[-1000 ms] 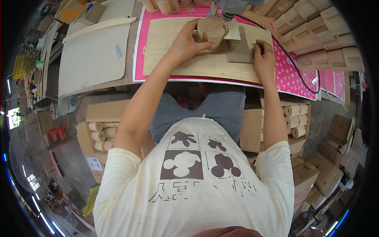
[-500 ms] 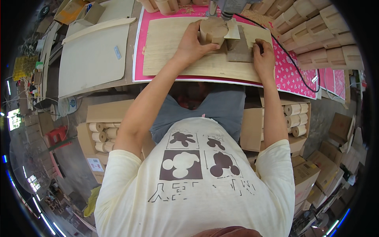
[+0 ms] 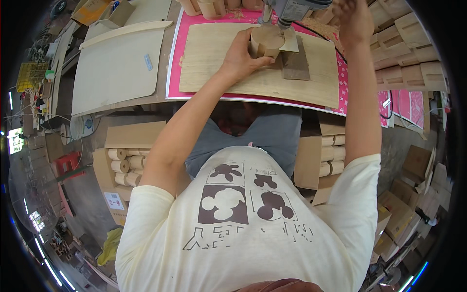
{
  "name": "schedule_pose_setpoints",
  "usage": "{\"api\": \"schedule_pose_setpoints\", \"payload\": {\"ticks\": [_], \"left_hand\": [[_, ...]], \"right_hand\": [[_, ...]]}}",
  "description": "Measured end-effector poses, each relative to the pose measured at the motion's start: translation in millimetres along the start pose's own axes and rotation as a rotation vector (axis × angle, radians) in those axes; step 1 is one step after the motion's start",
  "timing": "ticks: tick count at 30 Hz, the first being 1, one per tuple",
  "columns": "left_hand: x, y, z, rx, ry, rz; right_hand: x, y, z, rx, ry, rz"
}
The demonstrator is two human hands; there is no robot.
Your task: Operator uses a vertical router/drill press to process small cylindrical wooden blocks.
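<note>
My left hand [image 3: 243, 57] is wrapped round the left side of a round, light wooden piece [image 3: 267, 39] with a notch in its near side. The piece stands beneath the lower end of a grey drilling machine [image 3: 296, 10]. Against its right side is a thin pale wood piece [image 3: 290, 41], above a brown flat block [image 3: 296, 67]. All of these rest on a wide wooden board [image 3: 214, 53]. My right hand [image 3: 356, 22] is raised at the top right, near stacked wooden pieces [image 3: 404, 46]; its fingers are smeared and partly cut off by the edge.
A pink patterned sheet [image 3: 176, 58] lies under the board. A black cable crosses on the right. Grey cardboard [image 3: 116, 68] with a small blue strip [image 3: 148, 62] covers the table's left side. Below the table stand cartons [image 3: 136, 135] of wooden cylinders [image 3: 121, 166].
My right hand has left the board's right side and risen to the far right, by the stacked pieces. My left hand keeps its hold on the round wooden piece.
</note>
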State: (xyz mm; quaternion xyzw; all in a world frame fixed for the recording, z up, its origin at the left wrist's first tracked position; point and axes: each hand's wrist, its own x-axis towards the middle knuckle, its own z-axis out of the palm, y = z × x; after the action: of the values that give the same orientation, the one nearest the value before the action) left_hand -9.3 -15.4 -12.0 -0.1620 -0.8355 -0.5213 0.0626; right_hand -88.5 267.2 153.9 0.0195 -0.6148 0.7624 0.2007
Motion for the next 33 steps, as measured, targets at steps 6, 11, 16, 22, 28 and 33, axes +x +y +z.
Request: {"api": "schedule_pose_setpoints", "payload": {"ticks": [6,11,16,22,28,33], "left_hand": [[-1,-2,0,-0.011,0.016,0.053],[0,2,0,-0.071,0.036,0.047],[-3,0,-6,0.042,0.034,0.067],[-3,-2,-5,0.028,0.032,0.068],[0,5,-2,0.024,-0.010,0.045],[-2,0,-3,0.027,0.006,0.041]], "right_hand": [[30,-52,57,-0.260,-0.151,0.054],[23,-57,34,-0.346,-0.184,-0.035],[-17,-64,34,-0.397,-0.290,-0.297],[-65,-33,4,-0.378,-0.126,-0.340],[-112,6,-8,-0.281,-0.133,-0.519],[-97,4,-5,-0.255,-0.166,-0.528]]}}
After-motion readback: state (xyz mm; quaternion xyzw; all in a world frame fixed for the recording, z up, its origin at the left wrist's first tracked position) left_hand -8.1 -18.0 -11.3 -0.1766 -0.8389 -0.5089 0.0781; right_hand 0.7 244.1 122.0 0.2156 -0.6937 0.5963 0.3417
